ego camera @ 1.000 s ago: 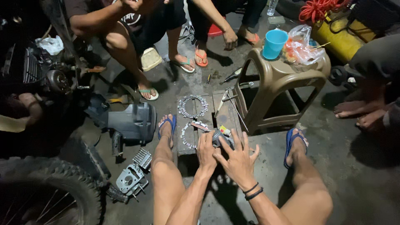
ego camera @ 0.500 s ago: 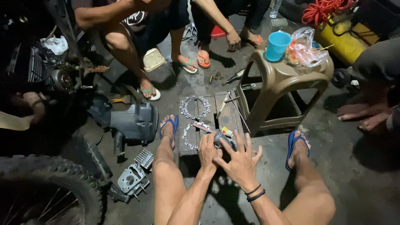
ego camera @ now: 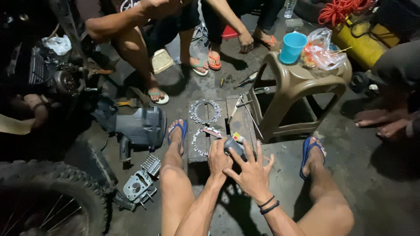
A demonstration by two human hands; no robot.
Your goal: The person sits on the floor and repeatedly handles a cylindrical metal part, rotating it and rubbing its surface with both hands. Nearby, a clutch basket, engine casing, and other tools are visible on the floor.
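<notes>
My left hand point(ego camera: 218, 156) is closed round a small grey metal cylinder-shaped part point(ego camera: 233, 145), holding it on a dark wooden board point(ego camera: 195, 153) between my feet. My right hand point(ego camera: 251, 171) rests against the same part with its fingers spread. Beside the part a toothed metal ring point(ego camera: 204, 139) lies on the board. A second toothed ring point(ego camera: 205, 111) lies farther up the board. A thin tool with a yellow tip point(ego camera: 238, 137) is just past my hands.
A tan plastic stool point(ego camera: 306, 83) at the right carries a blue cup point(ego camera: 292, 47) and a plastic bag point(ego camera: 320, 52). Engine parts point(ego camera: 142, 126), a cylinder head point(ego camera: 139, 185) and a knobbly tyre point(ego camera: 48, 196) lie left. Other people's legs and sandalled feet ring the floor.
My hands stay on the grey part; the right hand's fingers have shifted a little around it. The view has drifted slightly.
</notes>
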